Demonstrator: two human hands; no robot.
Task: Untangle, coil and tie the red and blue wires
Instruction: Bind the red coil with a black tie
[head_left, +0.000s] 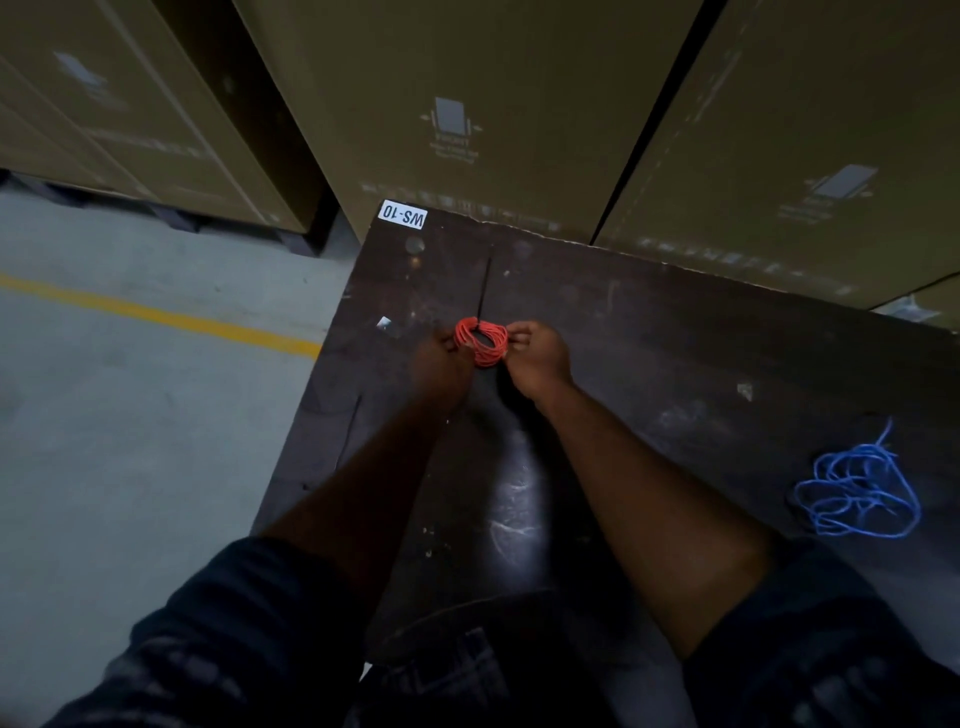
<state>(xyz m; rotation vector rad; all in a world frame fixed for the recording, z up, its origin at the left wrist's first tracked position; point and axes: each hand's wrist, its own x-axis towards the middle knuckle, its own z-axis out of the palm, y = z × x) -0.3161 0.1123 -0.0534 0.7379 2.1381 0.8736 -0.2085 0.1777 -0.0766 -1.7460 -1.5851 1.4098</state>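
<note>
- Red wire (482, 343), one of it, is already wound into a small tight coil and is held just above the dark counter (649, 332), near its far left part.
- Left hand (439, 364) has its fingers closed on the coil's left side; right hand (537, 358) pinches the coil's right side with its fingers (517, 332) closed on the strands.
- One thin black tie (484, 286) sticks out from the top of the coil and points away from the person; it looks like a cable tie wrapped round the bundle, though whether it is locked I cannot tell.
- Judged step: tying the red coil. The next move likely calls for keeping the loops pinched together while the tie is pulled snug, so the coil does not spring open.
- Blue wire (857, 493), one of it, lies well apart on the counter's right side, a loose tangle not yet coiled or tied, so roughly half the task remains.
- One white label (403, 214) reading WS-10 sits at the counter's far left corner.
- Three large cardboard boxes (467, 104) show beyond the counter; a concrete floor (130, 415) with one yellow line (156, 317) lies to the left.
</note>
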